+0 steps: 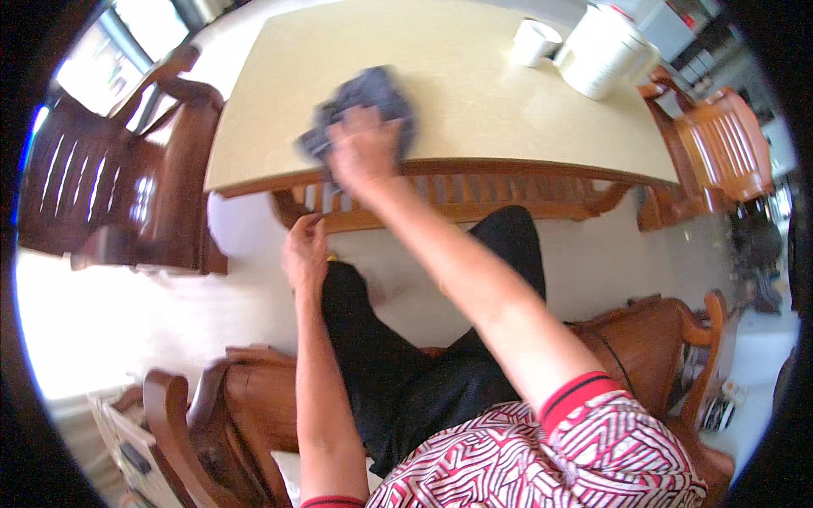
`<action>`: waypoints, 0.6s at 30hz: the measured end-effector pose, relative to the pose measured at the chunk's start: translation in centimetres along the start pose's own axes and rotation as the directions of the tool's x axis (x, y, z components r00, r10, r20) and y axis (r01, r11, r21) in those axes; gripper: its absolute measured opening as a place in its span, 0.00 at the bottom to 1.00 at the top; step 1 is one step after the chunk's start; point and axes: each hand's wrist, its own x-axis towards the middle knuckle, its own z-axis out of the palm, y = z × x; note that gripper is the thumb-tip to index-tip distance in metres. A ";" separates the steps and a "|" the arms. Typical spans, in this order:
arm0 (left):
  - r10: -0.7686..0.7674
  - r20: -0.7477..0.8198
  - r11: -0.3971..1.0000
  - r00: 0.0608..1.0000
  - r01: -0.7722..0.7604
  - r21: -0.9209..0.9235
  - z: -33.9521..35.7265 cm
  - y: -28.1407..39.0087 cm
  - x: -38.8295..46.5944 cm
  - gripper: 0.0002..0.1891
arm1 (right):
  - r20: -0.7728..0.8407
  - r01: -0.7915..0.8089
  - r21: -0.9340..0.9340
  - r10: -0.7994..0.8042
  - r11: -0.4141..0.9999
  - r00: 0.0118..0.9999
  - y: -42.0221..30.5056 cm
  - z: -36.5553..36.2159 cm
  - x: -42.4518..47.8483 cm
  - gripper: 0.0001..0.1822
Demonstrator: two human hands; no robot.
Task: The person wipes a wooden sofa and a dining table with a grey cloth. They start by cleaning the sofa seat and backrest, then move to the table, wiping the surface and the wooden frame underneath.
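Observation:
My right hand (365,149) presses down on a crumpled dark grey-blue cloth (375,89) near the front left of a pale-topped wooden table (470,114). Cloth shows on several sides of the fingers, and both are blurred. Below the table's front edge is my left hand (307,254), above my left knee. Its fingers are loosely curled, and I see nothing in them.
Toward the table's back right stand a white mug (535,43) and a white jug (597,60). Wooden chairs flank the table at the left (171,171) and right (718,146). A slatted wooden shelf (495,197) runs beneath the tabletop.

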 end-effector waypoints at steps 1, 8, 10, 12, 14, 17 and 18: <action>0.027 0.023 1.000 0.999 -0.026 -0.005 0.4 -0.2 0.1 0.14 | -0.103 0.032 0.021 -0.030 0.999 0.994 -1.4 1.4 -0.2 0.11; 0.115 -0.003 0.987 0.993 -0.114 0.117 -0.2 -2.2 1.3 0.15 | 0.174 0.230 0.256 -0.278 0.939 0.944 -0.4 -0.3 -1.2 0.21; 0.027 0.035 0.996 0.999 -0.030 0.080 -0.3 -1.4 1.1 0.15 | 0.161 0.272 0.218 -0.310 0.937 0.937 3.0 -1.7 -2.2 0.25; -0.010 0.049 0.998 0.999 0.007 0.066 -0.5 -1.3 1.0 0.14 | 0.141 0.299 0.160 -0.322 0.941 0.936 6.3 -3.5 -3.2 0.24; 0.011 0.048 0.998 0.999 -0.014 0.063 -0.6 -1.7 1.1 0.14 | 0.095 0.265 0.095 -0.274 0.960 0.957 10.3 -5.0 -4.4 0.27; 0.017 0.042 0.997 0.999 -0.020 0.079 -0.5 -1.8 1.1 0.15 | 0.078 0.185 0.019 -0.186 0.982 0.979 16.8 -8.6 -5.9 0.26; 0.012 0.039 0.997 0.999 -0.015 0.078 -0.7 -1.9 0.9 0.15 | 0.112 0.133 -0.013 -0.131 0.991 0.985 18.9 -9.9 -6.3 0.26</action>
